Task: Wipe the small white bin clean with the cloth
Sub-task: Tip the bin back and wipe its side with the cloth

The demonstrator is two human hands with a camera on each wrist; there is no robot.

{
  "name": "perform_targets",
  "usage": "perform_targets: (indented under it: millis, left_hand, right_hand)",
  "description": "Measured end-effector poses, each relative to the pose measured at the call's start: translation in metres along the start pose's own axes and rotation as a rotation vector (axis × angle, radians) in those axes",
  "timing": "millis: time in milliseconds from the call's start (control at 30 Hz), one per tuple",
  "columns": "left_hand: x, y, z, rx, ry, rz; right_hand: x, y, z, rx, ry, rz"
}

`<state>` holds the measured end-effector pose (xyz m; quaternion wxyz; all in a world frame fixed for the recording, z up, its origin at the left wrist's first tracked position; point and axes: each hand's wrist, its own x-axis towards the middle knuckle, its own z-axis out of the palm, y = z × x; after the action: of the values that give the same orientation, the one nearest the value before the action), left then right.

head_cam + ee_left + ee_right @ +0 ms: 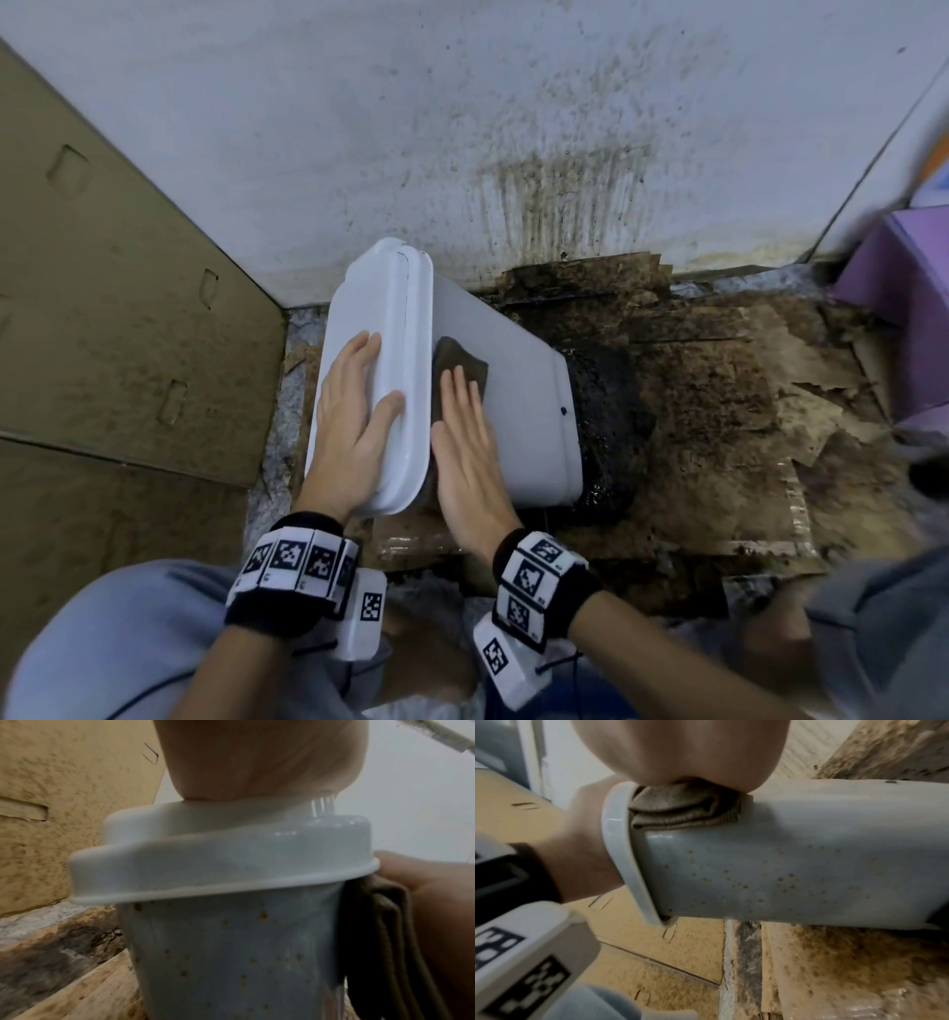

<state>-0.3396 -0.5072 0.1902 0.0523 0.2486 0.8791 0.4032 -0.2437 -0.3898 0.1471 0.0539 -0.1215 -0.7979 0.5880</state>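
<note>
Bin: small white bin [518,390] lies on its side on stained cardboard [719,390] on the floor, lid [380,360] end toward the person, base toward a dark patch by the wall [462,128].
Left grip: left hand [354,406] rests flat on the lid, fingers straight and spread, holding nothing.
Right grip: right hand [467,442] presses flat, fingers straight, on the folded brown cloth [457,360].
Cloth: lies on the bin's upper side wall, just beside the lid's rim.
Dirt: brown specks dot the bin's lower side in both wrist views.
Left side: speckled cardboard panel [102,282] stands beside the bin.
</note>
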Motion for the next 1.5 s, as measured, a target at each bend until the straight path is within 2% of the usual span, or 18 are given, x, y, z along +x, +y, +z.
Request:
perform_targets:
  millis: [100,233,367,467,667,867,967,1167,1333,1500]
  left_hand:
    - [0.0,-0.002,0.0,-0.017,-0.001,-0.002]
    - [0.0,-0.002,-0.001,-0.031,0.003,0.002]
    - [-0.001,-0.003,-0.002,-0.061,-0.003,0.0]
    - [-0.001,-0.003,-0.002,-0.061,-0.005,-0.006]
    - [-0.001,0.003,0.001,-0.063,0.003,0.001]
    - [-0.002,0.003,0.0,-0.067,0.001,-0.008]
    - [-0.002,0.003,0.0,-0.066,0.001,-0.004]
    - [-0.001,0.002,0.001,-0.063,0.006,-0.001]
    - [-0.001,0.004,0.001,-0.034,0.005,-0.001]
    - [-0.001,0.007,0.003,-0.01,0.008,0.013]
  right_hand:
    - [-0.006,-0.003,-0.003,0.0,-0.012,-0.046]
    - [-0.011,0.033,-0.008,-0.049,0.067,-0.072]
    - [-0.024,0.094,-0.013,-0.079,0.208,0.069]
    - [-0.03,0.128,-0.014,-0.07,0.253,0.173]
    - [-0.024,0.141,-0.011,0.06,0.297,0.32]
    - [-0.02,0.16,-0.012,-0.065,0.24,0.349]
    - [-0.023,0.157,-0.018,-0.139,0.194,0.263]
    - [-0.019,0.159,-0.013,-0.093,0.158,0.338]
    - [-0.019,0.112,-0.009,0.027,0.234,0.335]
    - [-0.019,0.052,0.009,0.068,0.249,0.154]
